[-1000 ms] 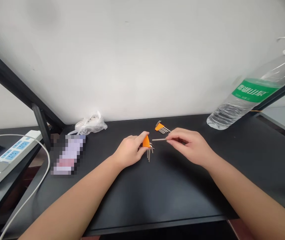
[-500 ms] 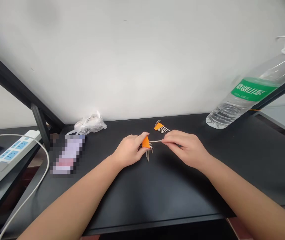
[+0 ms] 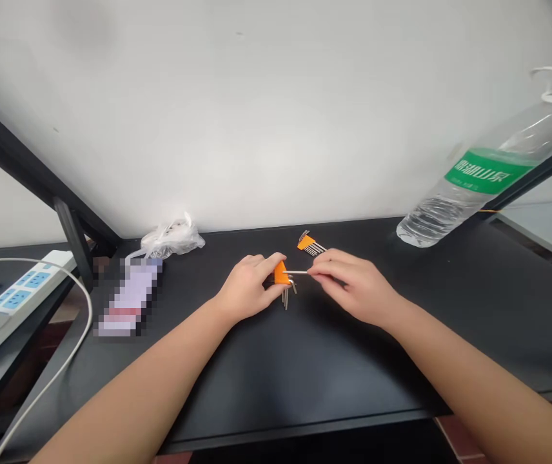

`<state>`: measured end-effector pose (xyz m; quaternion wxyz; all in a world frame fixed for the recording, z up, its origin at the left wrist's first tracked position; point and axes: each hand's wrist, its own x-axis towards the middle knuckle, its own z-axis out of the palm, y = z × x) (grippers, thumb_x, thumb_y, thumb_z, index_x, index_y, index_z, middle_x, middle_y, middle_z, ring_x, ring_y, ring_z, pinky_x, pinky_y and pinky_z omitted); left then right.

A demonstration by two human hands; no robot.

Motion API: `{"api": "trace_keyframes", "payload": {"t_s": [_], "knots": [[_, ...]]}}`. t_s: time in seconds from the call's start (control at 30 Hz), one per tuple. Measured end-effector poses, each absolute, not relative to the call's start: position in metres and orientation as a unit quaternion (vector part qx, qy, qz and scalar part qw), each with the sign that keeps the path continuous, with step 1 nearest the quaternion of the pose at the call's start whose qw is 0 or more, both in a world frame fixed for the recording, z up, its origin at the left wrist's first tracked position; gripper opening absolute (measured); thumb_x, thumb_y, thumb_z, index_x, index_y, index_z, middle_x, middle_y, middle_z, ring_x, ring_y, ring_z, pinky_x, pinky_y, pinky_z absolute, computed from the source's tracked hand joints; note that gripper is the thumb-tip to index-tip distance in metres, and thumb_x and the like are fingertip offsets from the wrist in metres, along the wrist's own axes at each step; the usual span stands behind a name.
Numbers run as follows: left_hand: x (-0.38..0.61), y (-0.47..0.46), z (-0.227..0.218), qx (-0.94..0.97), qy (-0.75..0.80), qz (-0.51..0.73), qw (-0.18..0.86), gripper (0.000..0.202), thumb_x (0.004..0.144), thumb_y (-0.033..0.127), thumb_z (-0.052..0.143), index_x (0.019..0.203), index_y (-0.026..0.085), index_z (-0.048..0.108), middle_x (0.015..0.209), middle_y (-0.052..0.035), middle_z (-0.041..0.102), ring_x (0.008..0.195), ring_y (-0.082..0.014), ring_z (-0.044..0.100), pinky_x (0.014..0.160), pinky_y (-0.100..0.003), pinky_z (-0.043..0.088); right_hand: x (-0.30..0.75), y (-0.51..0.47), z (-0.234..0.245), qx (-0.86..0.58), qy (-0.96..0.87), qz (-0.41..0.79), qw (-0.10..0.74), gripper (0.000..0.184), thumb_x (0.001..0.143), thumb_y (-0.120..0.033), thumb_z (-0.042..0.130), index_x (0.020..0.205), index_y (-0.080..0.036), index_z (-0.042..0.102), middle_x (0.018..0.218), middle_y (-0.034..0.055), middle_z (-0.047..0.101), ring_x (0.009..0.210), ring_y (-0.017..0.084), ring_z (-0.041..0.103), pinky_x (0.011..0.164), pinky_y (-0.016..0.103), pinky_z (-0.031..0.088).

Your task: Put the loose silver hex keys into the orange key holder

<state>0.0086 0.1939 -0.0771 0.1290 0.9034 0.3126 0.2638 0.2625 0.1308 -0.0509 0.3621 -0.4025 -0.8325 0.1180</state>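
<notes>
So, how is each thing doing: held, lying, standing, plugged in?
Orange holder: held in left fingers, holding metal keys
Metal rod: pinched in right fingers, tip at holder
Second orange holder: lying down, loaded with its own keys
Bottle: standing
Plastic bag: crumpled, lying down
Power strip: visible sockets unplugged
Pixelated thing: lying, details hidden

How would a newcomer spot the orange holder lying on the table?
Follow the black table back to the wall. Just beyond the right hand lies an orange holder with thin metal rods. Unlike the orange block pinched in the left hand, it rests on the table.
</notes>
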Motion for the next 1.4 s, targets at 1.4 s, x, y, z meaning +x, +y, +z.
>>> {"api": "trace_keyframes", "payload": {"t_s": [1.4], "knots": [[0.007, 0.199, -0.088, 0.878, 0.356, 0.299, 0.112, 0.055, 0.096, 0.028, 0.063, 0.148, 0.025, 0.046, 0.102, -0.0016, 0.072, 0.088, -0.0188, 0.067, 0.091, -0.036, 0.054, 0.257, 0.137, -0.078, -0.439, -0.889, 0.062, 0.113, 0.034, 0.098, -0.018, 0.052, 0.124, -0.028, 0.073, 0.107, 0.0054, 0.064, 0.080, 0.016, 0.061, 0.071, 0.030, 0.049]]}}
